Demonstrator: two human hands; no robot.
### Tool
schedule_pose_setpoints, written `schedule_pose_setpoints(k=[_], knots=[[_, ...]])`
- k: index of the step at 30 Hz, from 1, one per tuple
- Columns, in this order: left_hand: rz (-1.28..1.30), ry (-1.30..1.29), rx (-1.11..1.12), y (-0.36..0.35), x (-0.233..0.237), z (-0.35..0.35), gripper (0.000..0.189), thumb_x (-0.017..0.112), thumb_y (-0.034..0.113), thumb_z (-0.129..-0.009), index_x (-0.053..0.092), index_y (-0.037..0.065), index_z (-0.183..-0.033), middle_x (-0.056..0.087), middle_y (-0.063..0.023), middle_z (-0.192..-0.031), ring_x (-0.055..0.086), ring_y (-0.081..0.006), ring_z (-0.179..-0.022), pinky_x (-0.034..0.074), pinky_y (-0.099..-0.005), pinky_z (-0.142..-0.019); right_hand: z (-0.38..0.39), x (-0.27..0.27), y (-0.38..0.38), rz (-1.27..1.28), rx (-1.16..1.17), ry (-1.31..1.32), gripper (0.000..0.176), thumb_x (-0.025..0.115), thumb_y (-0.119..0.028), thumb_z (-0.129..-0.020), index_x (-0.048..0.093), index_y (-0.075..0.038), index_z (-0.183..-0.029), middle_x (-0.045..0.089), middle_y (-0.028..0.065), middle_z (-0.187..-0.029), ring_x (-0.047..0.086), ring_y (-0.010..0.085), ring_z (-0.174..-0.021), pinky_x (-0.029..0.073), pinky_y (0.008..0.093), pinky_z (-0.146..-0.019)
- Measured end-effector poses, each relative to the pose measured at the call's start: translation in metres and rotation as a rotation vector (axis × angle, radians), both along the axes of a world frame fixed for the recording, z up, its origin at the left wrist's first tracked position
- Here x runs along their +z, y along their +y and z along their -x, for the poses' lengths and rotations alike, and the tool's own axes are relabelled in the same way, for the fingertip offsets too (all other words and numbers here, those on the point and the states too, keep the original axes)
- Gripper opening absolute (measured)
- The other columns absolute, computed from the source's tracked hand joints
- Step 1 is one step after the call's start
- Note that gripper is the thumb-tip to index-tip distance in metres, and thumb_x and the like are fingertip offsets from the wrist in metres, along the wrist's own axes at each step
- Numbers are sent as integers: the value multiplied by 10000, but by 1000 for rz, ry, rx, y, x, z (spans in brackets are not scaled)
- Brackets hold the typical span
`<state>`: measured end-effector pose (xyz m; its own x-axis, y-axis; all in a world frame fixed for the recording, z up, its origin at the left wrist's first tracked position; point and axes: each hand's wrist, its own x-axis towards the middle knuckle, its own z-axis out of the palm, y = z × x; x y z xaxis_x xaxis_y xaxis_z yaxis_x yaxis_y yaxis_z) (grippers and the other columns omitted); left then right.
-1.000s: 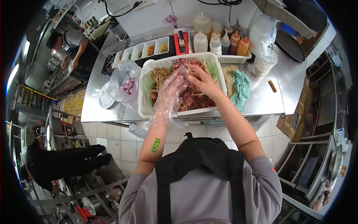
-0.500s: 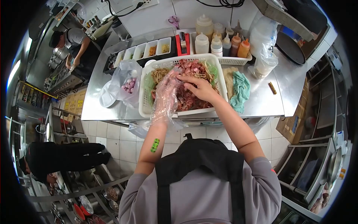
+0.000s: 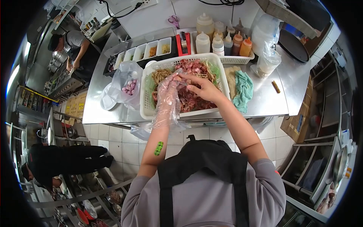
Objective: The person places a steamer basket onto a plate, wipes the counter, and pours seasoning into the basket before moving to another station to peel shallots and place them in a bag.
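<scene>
Half-curled, my right hand (image 3: 204, 90) has its fingertips at the clear plastic glove (image 3: 166, 104) on my left hand (image 3: 171, 84); they seem to touch, but I cannot tell whether either hand grips anything. Both are over the white basket (image 3: 146, 111), which sits near the front edge of the steel counter (image 3: 270, 104). Inside it I see reddish pieces (image 3: 194, 67) at the back and under my hands, with tan strands (image 3: 161, 73) toward the left and green mesh (image 3: 214, 72) along the right side. Just left of the basket stands a plastic bag (image 3: 129, 72) with small purple bulbs (image 3: 129, 87) in it, beside a white lid (image 3: 109, 100). On the right lie a tan cloth (image 3: 230, 80) and a teal cloth (image 3: 244, 90). Behind the basket I make out white tubs (image 3: 164, 47), a red holder (image 3: 183, 44) and an orange squeeze bottle (image 3: 245, 47). One person (image 3: 77, 49) works well apart at the left.
</scene>
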<state>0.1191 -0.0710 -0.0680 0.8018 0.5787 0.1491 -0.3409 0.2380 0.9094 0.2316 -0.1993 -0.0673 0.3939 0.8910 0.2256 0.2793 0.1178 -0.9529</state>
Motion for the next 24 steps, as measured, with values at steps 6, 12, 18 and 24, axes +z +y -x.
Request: schedule_pose_setpoints(k=[6,12,18,24], knots=[[-78,70,0,1,0,2,310,529,123,-918,563,-2,-1199,591,-85,-1084,566,-138,-947,465,-268,-850,7,3,1,-61,-80,-125,424,587,-95,-873,522,-144,-1288,584,47,-1238,556,184,-1105,421,318,-954],[-134,21,13,10,-17,-5,314,535,135,-916,569,-14,-1191,597,-108,-1113,563,-147,-994,435,-272,-893,13,5,6,-49,-171,-200,372,589,-78,-861,553,-112,-1230,595,79,-1206,590,220,-1066,442,309,-926],[-229,22,40,14,-21,-8,319,542,148,-916,572,-24,-1183,593,-118,-1161,555,-165,-1037,417,-291,-931,14,-5,13,-86,-271,-303,304,592,-168,-864,570,-128,-1164,640,132,-1041,596,350,-934,470,377,-812],[-560,144,47,8,-7,-6,336,553,168,-915,564,-24,-1190,600,-103,-1151,555,-170,-1038,417,-304,-929,13,-4,15,-37,-297,-214,258,594,-130,-870,551,-68,-1117,637,96,-1057,604,276,-973,449,333,-840]])
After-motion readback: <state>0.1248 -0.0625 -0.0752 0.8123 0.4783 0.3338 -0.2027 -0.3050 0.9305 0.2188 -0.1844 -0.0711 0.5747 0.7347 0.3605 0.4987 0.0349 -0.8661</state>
